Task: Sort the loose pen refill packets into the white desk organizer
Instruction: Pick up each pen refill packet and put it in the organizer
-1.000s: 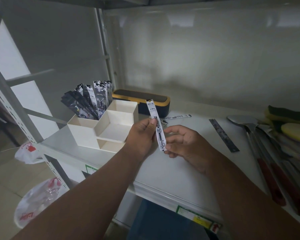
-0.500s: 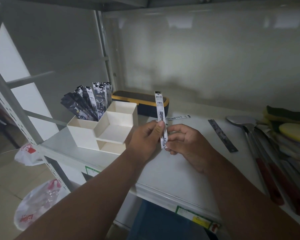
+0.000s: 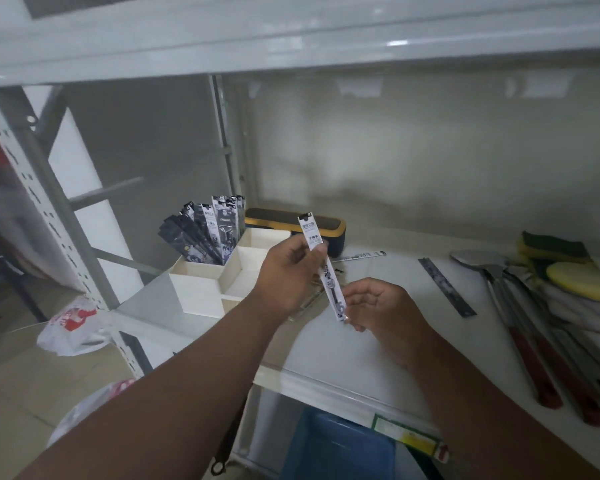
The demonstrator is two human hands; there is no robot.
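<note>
My left hand pinches a long white pen refill packet near its upper part, holding it tilted above the shelf. My right hand sits at the packet's lower end with fingers curled at it. The white desk organizer stands to the left, partly behind my left hand. Several dark refill packets stand upright in its back left compartment. Two loose packets lie on the shelf: a white one behind my hands and a dark one to the right.
A dark case with a yellow rim lies behind the organizer. Spatulas with red handles, sponges and cloths fill the shelf's right side. White shelf surface lies below my hands. Plastic bags and a blue bin sit lower.
My left hand has lifted the packet a little and tilted its top to the left. My right hand has slid down to the packet's lower end. The view has risen slightly.
</note>
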